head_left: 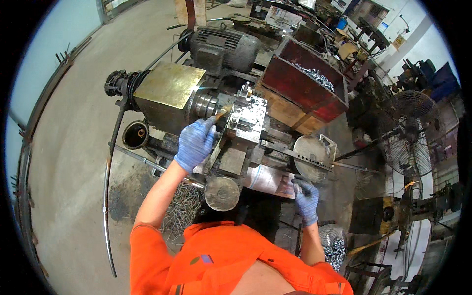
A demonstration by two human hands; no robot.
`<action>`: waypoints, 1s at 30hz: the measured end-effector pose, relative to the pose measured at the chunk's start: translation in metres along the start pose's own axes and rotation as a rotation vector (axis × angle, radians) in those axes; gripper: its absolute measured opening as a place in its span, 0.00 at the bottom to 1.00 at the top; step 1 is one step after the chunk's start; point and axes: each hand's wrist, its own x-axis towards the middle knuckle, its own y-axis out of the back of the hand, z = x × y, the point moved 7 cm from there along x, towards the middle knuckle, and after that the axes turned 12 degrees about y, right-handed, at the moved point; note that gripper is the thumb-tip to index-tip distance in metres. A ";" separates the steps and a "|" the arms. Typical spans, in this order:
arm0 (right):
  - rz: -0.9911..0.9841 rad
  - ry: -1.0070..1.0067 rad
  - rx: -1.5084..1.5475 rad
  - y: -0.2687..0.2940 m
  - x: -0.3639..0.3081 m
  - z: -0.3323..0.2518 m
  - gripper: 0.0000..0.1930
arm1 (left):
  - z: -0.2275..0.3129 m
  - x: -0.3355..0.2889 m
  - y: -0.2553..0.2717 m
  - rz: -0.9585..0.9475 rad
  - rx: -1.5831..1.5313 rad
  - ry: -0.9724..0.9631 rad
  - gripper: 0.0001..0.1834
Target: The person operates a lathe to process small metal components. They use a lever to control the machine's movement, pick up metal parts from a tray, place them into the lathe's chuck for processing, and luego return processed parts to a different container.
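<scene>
My left hand (194,145), in a blue-grey knit glove, is closed round a small brush (223,111) with tan bristles. The brush tip sits between the round steel chuck (204,106) of a small lathe and the metal tool block (250,118). Gloved as well, my right hand (307,200) is at the right, beside a long drilled metal bar (297,157) and close to a pale curved sheet (268,182). Its fingers are bent near a small dark end; what they hold, if anything, is hidden.
A brass-coloured plate (169,83) covers the lathe head, with a motor (226,48) behind. On the far right stands a red bin (300,83) of small metal parts. A basket (333,246) of parts is near my right arm. Metal shavings (182,209) lie on the floor; a fan (408,132) stands right.
</scene>
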 end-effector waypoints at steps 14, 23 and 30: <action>0.010 -0.086 0.051 0.005 -0.008 0.010 0.09 | 0.010 -0.009 0.068 0.104 0.201 -0.044 0.14; 0.181 -0.153 -0.111 0.055 -0.038 0.017 0.08 | -0.070 0.035 0.074 -0.065 0.329 0.271 0.19; 0.458 -0.427 -0.207 0.147 -0.088 0.032 0.14 | -0.098 -0.001 0.105 -0.027 0.015 0.627 0.28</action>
